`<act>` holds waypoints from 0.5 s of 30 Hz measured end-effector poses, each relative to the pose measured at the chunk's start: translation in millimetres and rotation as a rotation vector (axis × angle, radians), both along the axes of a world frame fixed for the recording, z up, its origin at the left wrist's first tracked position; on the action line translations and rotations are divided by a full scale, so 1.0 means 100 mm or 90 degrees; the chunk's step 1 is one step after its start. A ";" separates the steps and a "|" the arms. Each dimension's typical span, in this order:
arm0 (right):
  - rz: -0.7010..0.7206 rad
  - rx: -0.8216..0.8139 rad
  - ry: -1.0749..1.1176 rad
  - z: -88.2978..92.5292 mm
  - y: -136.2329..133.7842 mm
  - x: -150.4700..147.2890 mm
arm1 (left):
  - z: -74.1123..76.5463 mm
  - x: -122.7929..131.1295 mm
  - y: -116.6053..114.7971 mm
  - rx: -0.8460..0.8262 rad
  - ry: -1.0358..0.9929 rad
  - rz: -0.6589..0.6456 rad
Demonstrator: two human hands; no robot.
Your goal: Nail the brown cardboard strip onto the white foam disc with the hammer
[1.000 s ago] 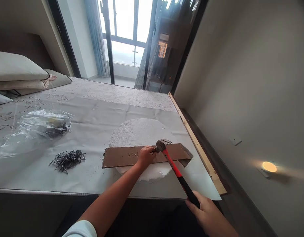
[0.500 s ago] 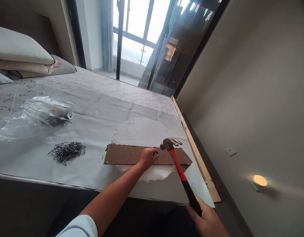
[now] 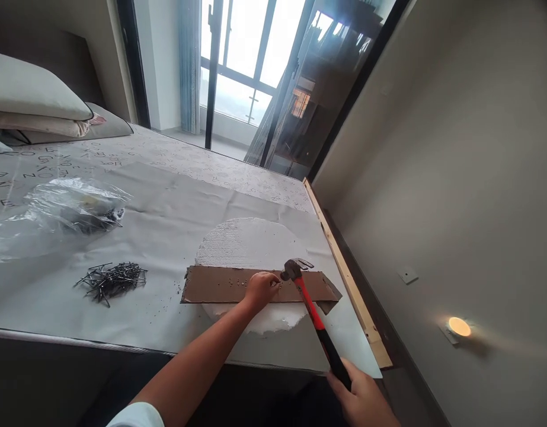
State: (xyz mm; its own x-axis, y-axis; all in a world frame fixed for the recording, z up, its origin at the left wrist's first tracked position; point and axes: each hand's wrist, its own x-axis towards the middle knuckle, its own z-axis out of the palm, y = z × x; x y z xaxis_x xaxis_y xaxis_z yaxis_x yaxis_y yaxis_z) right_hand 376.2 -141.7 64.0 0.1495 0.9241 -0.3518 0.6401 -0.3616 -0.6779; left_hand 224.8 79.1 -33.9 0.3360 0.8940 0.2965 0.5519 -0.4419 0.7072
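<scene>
Bedroom setup: a bed [image 3: 175, 196] under a big window, covered with a grey sheet of paper, and everything is laid out on that. Near the front edge sits a round white foam disc [image 3: 250, 243] with a brown cardboard strip [image 3: 220, 286] lying flat across it. The left hand [image 3: 261, 289] rests on the strip, fingertips pressed together as if pinching a small nail upright, though the nail itself is too tiny to make out. The right hand [image 3: 364, 398] has its grip wrapped tight around the black end of a red-handled claw hammer [image 3: 309, 305], whose head hovers just beside those fingertips. The hammer looks head-heavy and stiff, so holding it low on the handle makes sense; the cardboard and foam look light, soft and easy to dent. A loose pile of dark nails [image 3: 111, 280] lies to the left, with a clear plastic bag [image 3: 60, 213] behind it.
</scene>
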 end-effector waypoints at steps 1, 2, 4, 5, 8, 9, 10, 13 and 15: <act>-0.007 0.002 -0.013 0.02 -0.01 0.00 | 0.00 0.00 0.00 0.002 -0.004 -0.001; -0.016 0.003 -0.028 0.03 -0.01 0.00 | 0.00 0.00 0.01 0.004 -0.005 -0.002; -0.021 0.012 -0.036 0.03 -0.02 -0.01 | 0.01 0.00 0.01 0.006 -0.001 0.001; -0.014 0.018 -0.029 0.02 -0.03 -0.01 | 0.01 0.00 0.01 0.007 0.008 0.004; 0.006 0.026 -0.007 -0.06 -0.03 -0.02 | 0.02 0.00 0.01 0.009 0.064 0.001; 0.005 0.021 -0.012 -0.07 -0.04 -0.01 | 0.03 0.00 0.01 0.012 0.081 -0.002; -0.002 0.015 -0.023 -0.06 -0.04 -0.01 | 0.03 0.00 0.01 0.015 0.092 -0.006; -0.026 0.009 -0.040 0.02 -0.06 -0.01 | 0.03 0.01 0.00 0.024 0.092 -0.008; -0.027 0.025 -0.031 0.03 -0.07 -0.01 | 0.04 0.00 0.00 0.025 0.092 -0.008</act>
State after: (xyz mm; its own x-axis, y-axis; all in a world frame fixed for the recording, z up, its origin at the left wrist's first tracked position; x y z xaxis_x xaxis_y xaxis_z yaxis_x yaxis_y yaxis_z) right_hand 375.4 -148.3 67.5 0.2054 0.9292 -0.3072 0.6570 -0.3635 -0.6604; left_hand 224.9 79.2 -29.9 0.3881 0.8783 0.2793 0.6410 -0.4750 0.6028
